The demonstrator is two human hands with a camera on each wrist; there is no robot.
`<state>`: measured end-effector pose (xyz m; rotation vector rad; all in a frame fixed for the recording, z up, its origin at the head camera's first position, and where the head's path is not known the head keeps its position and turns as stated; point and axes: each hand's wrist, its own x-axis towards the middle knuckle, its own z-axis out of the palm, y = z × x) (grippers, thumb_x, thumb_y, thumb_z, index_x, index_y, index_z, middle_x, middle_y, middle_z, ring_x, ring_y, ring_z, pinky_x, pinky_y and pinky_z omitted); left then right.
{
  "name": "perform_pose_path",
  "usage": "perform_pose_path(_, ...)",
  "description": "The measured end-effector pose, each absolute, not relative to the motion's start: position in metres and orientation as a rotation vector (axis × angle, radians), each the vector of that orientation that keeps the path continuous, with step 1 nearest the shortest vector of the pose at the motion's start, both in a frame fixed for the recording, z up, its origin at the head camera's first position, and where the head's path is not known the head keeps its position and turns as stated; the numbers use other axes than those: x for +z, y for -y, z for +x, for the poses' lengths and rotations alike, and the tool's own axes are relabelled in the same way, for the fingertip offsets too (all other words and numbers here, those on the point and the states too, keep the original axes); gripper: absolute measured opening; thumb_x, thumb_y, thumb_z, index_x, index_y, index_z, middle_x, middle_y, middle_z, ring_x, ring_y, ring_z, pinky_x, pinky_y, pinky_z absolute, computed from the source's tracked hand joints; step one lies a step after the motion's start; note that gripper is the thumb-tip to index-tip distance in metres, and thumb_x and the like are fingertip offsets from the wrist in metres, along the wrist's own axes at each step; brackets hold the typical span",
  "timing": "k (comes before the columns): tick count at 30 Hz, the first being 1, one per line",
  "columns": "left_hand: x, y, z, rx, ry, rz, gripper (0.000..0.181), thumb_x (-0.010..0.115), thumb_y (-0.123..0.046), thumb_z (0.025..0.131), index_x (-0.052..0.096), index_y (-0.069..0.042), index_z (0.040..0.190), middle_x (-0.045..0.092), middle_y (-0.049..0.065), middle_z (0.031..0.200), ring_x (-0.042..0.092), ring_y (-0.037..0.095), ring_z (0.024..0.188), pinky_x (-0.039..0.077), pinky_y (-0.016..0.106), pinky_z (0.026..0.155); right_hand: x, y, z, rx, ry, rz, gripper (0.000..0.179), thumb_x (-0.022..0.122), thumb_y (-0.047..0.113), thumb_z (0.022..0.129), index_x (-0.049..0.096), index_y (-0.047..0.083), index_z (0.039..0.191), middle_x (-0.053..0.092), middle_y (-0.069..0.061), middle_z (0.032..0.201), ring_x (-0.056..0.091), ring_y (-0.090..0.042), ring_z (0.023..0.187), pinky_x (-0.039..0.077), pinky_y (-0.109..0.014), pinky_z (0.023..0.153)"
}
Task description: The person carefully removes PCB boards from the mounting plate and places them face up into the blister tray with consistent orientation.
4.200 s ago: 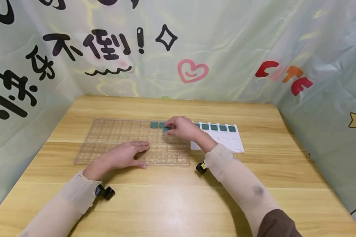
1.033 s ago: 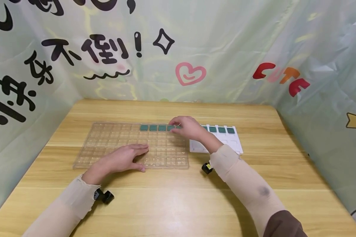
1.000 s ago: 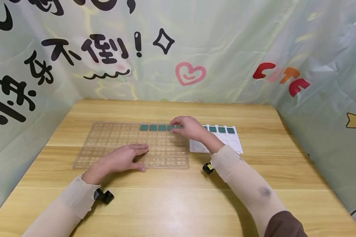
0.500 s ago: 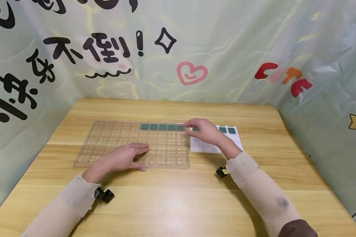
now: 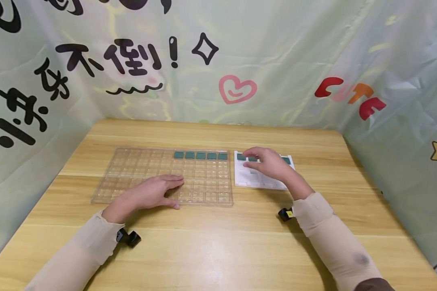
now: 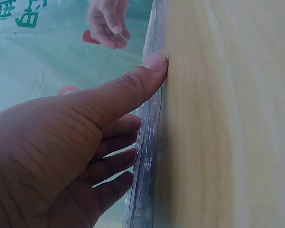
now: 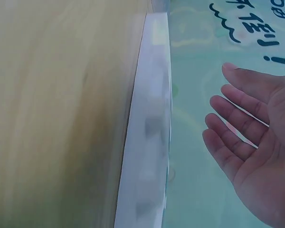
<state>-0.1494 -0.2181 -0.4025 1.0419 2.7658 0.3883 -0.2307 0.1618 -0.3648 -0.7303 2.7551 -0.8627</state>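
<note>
In the head view a clear gridded tray (image 5: 131, 161) lies on the table, with a row of small dark green rectangular pieces (image 5: 200, 155) in its back compartments. My left hand (image 5: 149, 193) rests on this tray with its fingers straight; the left wrist view has the thumb against the tray's front edge (image 6: 149, 128). To the right lies a white tray (image 5: 245, 178) bearing more green pieces (image 5: 241, 157) along its back row, some hidden by my right hand (image 5: 271, 162). That hand hovers over it, fingers apart and loosely bent, holding nothing in the right wrist view.
The wooden table (image 5: 211, 246) runs up to a printed cloth backdrop (image 5: 284, 93) at the back and both sides. A small black camera (image 5: 129, 237) hangs at the left wrist and another black camera (image 5: 285, 214) at the right.
My right hand has moved right from the clear tray to above the white tray. Since the oldest frame, a held green piece has gone into the row's left end. My left hand stays put.
</note>
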Motion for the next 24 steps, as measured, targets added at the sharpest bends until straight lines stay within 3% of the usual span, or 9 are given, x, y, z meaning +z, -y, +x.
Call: perform_pose_path(24, -0.402, 0.218, -0.151, 0.4, -2.758, 1.025, 0.087, 0.067, -0.06, 0.083, 0.047, -0.001, 0.144, 0.041, 0.013, 0.151, 0.039, 0.033, 0.137, 0.035, 0.049, 0.11, -0.377, -0.227, -0.239, -0.965, -2.76, -0.567, 0.047, 0.066, 0.033, 0.095, 0.06, 0.007, 0.134, 0.056, -0.015, 0.136, 0.054, -0.038, 0.121, 0.047, -0.053, 0.097)
